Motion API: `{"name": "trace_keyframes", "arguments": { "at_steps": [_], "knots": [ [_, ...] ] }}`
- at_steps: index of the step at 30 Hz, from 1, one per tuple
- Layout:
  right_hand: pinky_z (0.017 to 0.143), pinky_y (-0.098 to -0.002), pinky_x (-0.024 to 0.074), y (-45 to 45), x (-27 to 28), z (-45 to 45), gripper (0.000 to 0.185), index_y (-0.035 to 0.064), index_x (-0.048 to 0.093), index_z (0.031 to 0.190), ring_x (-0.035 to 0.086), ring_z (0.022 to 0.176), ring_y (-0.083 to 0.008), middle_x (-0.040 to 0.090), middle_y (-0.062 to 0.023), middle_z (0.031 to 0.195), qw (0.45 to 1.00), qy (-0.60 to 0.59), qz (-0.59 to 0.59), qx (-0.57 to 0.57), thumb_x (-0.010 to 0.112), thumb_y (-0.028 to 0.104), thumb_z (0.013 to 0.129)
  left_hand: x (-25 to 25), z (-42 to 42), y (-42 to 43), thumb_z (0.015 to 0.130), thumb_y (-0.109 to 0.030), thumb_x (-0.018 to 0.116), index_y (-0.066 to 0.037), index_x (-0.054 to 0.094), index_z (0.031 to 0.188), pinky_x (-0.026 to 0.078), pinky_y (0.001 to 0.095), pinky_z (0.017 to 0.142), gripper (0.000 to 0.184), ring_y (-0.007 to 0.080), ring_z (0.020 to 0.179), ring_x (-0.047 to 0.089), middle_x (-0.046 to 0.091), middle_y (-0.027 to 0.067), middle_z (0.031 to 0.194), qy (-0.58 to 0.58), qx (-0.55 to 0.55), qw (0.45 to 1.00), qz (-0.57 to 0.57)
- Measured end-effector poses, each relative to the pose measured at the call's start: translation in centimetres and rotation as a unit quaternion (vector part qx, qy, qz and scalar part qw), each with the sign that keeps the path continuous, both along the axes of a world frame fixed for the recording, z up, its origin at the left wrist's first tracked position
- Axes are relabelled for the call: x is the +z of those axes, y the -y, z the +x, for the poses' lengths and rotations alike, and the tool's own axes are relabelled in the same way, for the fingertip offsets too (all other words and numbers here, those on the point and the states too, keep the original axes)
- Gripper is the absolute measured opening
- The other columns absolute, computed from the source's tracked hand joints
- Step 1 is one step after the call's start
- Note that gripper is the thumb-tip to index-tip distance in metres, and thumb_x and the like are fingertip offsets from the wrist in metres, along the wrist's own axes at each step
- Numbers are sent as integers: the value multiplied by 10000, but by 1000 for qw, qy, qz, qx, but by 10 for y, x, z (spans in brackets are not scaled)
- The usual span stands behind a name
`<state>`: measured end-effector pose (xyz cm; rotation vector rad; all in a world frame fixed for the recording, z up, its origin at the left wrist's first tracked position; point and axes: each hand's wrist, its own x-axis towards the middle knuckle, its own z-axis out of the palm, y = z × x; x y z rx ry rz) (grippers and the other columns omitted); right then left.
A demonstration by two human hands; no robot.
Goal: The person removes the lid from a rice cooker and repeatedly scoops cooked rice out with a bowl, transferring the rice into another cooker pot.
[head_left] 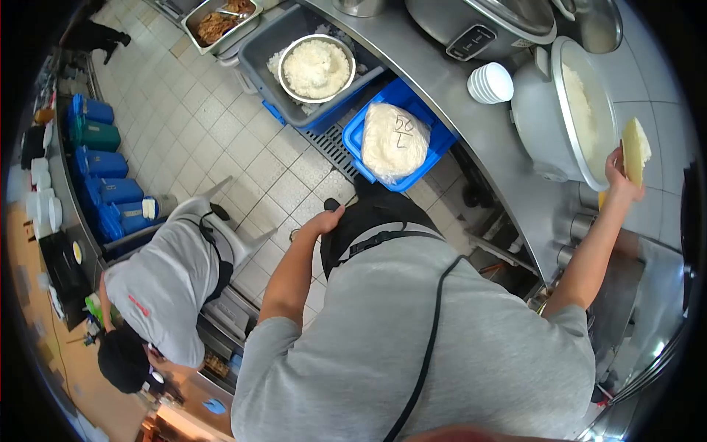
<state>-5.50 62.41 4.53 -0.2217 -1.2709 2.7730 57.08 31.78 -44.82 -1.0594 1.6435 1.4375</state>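
Note:
My right hand is closed round a pale yellow rice paddle with white rice heaped on its blade. The paddle is raised just beyond the rim of a large pale pot, which has white rice inside. Beside my dark trousers, my left hand hangs low, its fingers mostly hidden from this angle. Nearest to it are my thigh and a blue crate holding a clear bag of white contents marked "50 L".
A metal bowl of rice rests over a grey bin. The steel counter carries stacked white bowls and a large cooker. Another person bends over the opposite counter, near several blue-lidded bins.

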Motion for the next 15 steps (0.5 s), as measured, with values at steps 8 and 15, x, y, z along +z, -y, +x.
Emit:
{"name": "trace_keyframes", "arguments": {
  "at_steps": [8,15],
  "knots": [
    [913,-573,499,17,-9,-15,699,35,523,1441,588,1269,-438,575,-266,1420,1000,-6,-5,1,288,503,979,-11,-13,130,1014,-609,480,82,703,1252,499,477,1074,764,471,1229,659,697,333,1262,-62,47,991,-110],
    [993,-558,490,126,17,2,683,38,500,1480,568,1309,-410,551,-235,1465,999,-8,16,-40,297,476,996,32,-18,284,1032,-511,511,6,717,884,577,409,808,577,281,776,754,754,160,792,-121,192,959,-171]
  ]
}}
